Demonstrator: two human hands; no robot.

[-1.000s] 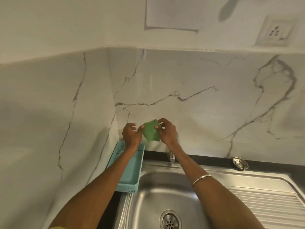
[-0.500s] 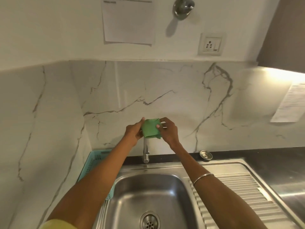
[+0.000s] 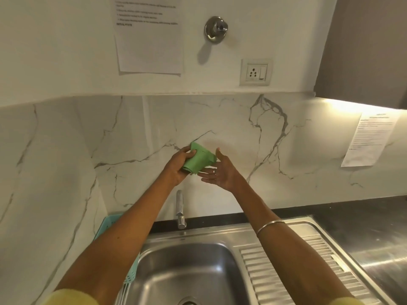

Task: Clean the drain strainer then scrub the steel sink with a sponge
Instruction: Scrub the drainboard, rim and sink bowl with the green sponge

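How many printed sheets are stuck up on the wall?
2: one printed sheet above the backsplash at upper left, another on the marble at far right. More may lie outside the view.

Sponge [image 3: 199, 158] between hands above tap [image 3: 180, 209]; sink [image 3: 187, 269] below, basket [image 3: 110, 223] at its left.

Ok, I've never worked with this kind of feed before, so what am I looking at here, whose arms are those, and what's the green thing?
There is no machine: a person wears one camera on the head, looking forward and down, so both bare arms reach in from below. The left hand grips a folded green scrubbing sponge in front of the marbled wall. The right hand is open beside it, palm up, fingertips at the sponge's edge. Below are the steel sink, its ribbed draining board, a chrome tap and a turquoise plastic basket on the left. The drain barely shows at the bottom edge.
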